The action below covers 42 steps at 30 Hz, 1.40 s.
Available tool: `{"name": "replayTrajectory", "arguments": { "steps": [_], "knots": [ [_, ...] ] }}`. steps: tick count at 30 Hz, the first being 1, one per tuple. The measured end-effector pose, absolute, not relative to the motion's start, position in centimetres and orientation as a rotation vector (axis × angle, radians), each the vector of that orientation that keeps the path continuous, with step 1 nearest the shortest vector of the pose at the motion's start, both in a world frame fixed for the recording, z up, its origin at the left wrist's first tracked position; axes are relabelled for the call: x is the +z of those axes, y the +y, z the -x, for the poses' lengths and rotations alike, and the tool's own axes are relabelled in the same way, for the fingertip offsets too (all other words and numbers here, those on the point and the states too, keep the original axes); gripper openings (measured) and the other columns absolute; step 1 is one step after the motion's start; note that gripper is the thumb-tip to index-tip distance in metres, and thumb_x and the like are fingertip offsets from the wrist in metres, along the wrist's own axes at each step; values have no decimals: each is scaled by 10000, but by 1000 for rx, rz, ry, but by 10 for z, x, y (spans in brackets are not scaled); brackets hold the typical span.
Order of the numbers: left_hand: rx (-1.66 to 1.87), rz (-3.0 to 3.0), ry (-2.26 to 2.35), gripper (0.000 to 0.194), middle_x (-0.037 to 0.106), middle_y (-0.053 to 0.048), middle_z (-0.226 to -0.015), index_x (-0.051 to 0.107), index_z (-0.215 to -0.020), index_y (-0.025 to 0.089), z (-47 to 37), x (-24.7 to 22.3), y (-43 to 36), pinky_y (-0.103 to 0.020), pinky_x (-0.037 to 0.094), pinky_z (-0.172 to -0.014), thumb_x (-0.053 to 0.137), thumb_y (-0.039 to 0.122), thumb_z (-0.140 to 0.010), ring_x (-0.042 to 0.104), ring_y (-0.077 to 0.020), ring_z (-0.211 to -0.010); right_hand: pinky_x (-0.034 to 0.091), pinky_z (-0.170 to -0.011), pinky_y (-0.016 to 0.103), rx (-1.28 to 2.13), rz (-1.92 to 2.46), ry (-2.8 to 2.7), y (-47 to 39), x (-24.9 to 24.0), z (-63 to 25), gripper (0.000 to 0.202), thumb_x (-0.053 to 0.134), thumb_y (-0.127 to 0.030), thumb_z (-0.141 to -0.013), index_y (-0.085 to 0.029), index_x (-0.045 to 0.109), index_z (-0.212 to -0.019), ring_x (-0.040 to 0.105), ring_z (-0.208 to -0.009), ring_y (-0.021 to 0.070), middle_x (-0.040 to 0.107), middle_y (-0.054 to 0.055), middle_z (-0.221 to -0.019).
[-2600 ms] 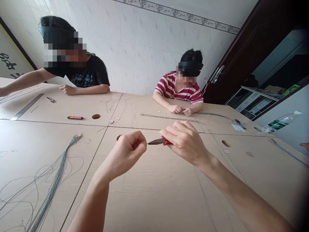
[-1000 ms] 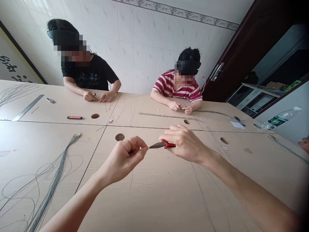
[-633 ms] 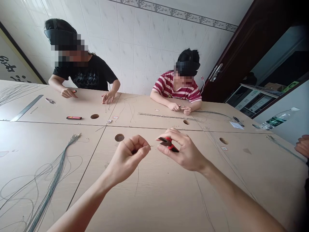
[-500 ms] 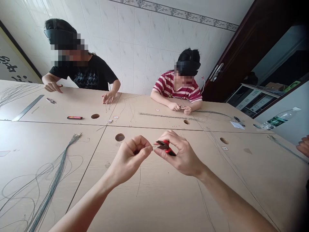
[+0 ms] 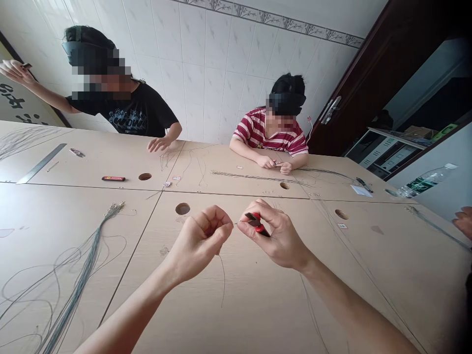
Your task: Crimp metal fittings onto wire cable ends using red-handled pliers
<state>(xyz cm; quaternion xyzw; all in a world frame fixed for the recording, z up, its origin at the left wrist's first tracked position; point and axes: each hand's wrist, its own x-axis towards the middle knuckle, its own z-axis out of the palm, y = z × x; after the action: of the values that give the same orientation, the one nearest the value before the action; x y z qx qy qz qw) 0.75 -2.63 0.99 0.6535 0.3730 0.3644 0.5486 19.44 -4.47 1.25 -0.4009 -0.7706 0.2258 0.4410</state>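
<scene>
My left hand (image 5: 202, 238) is closed in a pinch above the middle of the table. A thin wire (image 5: 223, 280) hangs from below its fingers. My right hand (image 5: 277, 236) is closed around red-handled cutting pliers (image 5: 255, 221), their dark jaws tilted up to the left. Its thumb and forefinger also pinch together just right of my left fingertips. Between the two pinches shows a tiny bit of the wire's end; its details are too small to make out.
A bundle of thin wires (image 5: 96, 236) lies on the left of the table (image 5: 206, 319). Across sit two co-workers, one in a black shirt (image 5: 129, 115), one in a striped shirt (image 5: 254, 130). A steel ruler (image 5: 42, 163), a red-black cutter (image 5: 113, 178) and a bottle (image 5: 427, 182) rest on the table.
My right thumb and forefinger have closed together, and the pliers have shifted slightly right in my hand. The hanging wire swung right. The black-shirted co-worker's one arm rose to the far left.
</scene>
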Motion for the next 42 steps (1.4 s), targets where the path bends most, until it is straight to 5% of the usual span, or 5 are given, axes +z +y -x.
{"name": "replayTrajectory", "arguments": {
  "steps": [42],
  "knots": [
    [926, -1770, 998, 129, 416, 59, -597, 552, -746, 192, -6, 11, -29, -178, 319, -455, 538, 226, -869, 349, -73, -522, 375, -657, 275, 758, 1095, -1853, -43, 13, -195, 232, 568, -264, -915, -212, 454, -719, 418, -687, 123, 439, -23, -724]
  ]
}}
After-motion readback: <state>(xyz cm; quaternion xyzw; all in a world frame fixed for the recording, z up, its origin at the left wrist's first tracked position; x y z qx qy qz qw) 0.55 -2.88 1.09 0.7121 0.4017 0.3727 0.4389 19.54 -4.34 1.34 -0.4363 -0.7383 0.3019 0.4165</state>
